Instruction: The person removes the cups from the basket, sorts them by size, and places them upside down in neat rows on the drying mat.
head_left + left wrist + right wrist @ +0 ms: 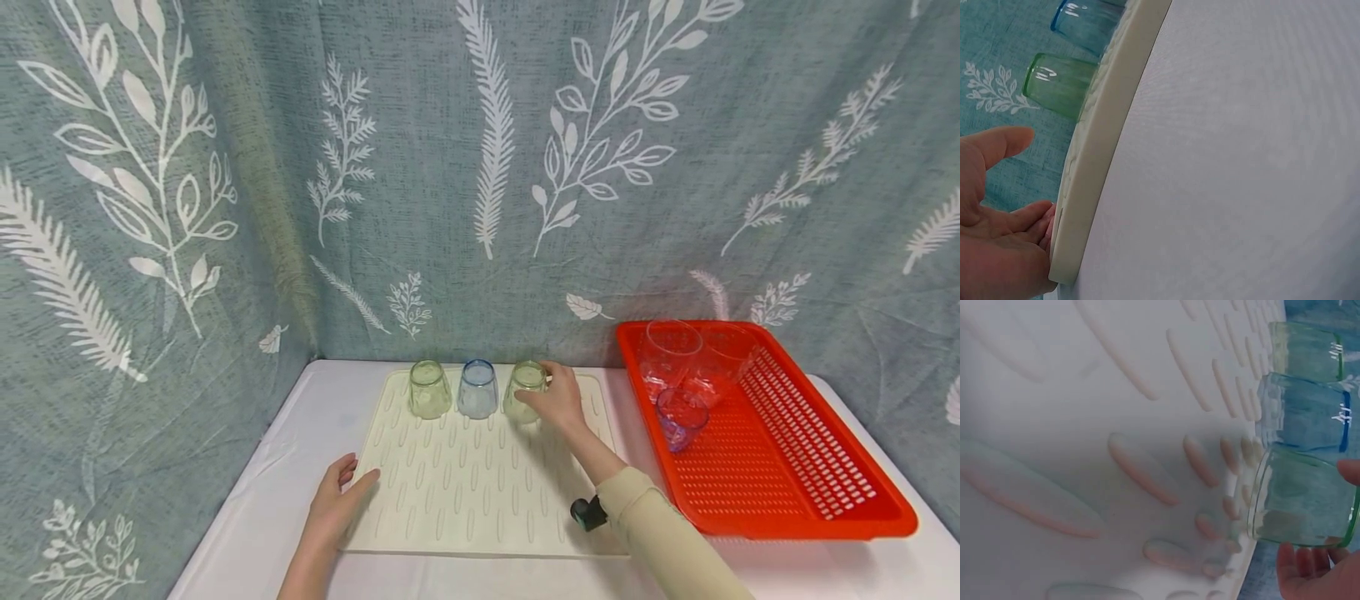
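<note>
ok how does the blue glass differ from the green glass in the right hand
The blue glass is tinted blue; the held green glass, pale green. The right hand grips the held green glass; no hand touches the blue glass. The blue glass stands mid-row; the held green glass is at the right end. Both are see-through and look similar in size.

Leafy curtain, apparently draped white table

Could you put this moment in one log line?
right hand: around rightmost green glass | left hand: empty, at left edge of mat | red basket: holds glasses
</note>
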Tool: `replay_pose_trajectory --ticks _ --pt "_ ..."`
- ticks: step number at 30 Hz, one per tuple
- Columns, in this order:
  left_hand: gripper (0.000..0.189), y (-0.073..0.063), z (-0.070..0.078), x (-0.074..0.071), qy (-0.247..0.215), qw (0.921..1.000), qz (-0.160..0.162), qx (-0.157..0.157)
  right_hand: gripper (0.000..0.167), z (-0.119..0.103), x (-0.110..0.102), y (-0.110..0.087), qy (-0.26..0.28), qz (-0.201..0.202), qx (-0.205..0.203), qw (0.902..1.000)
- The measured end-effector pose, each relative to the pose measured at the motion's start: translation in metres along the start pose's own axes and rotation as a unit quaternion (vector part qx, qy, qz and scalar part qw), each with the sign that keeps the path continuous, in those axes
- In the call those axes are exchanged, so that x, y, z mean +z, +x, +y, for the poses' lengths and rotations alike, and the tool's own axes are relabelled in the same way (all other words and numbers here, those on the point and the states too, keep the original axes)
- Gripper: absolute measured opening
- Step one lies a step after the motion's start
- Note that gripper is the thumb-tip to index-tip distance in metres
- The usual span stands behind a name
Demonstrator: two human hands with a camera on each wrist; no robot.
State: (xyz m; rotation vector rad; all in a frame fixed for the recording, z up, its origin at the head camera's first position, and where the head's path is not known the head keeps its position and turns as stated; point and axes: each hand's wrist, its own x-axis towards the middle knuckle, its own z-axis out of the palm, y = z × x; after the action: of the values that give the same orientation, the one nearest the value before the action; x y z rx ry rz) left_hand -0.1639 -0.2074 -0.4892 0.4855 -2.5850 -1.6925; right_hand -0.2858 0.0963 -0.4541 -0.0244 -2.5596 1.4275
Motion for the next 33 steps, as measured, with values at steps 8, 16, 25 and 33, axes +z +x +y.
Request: replay_pose_trajectory --ticks 8,16,25,33 --pt "0.072 0.0 -0.002 0.001 0.0 1.0 0.003 0.005 0.067 0.003 0.003 0.002 -0.015 -0.009 -0.004 0.9998" --pt "0.072 0.0 -0.003 -0.001 0.0 1.0 0.0 0.005 0.066 0.005 0.002 0.001 -0.018 -0.011 -0.006 0.9998" --pt "0.071 0.0 -0.003 0.0 -0.006 0.9999 -0.005 0.008 0.066 0.005 -0.001 -0.002 0.0 -0.007 0.002 1.0" --pt "0.071 -0.001 -0.003 -0.002 -0.004 0.9999 -0.006 0.007 0.063 0.004 -0.01 -0.017 0.082 0.01 0.036 0.9959"
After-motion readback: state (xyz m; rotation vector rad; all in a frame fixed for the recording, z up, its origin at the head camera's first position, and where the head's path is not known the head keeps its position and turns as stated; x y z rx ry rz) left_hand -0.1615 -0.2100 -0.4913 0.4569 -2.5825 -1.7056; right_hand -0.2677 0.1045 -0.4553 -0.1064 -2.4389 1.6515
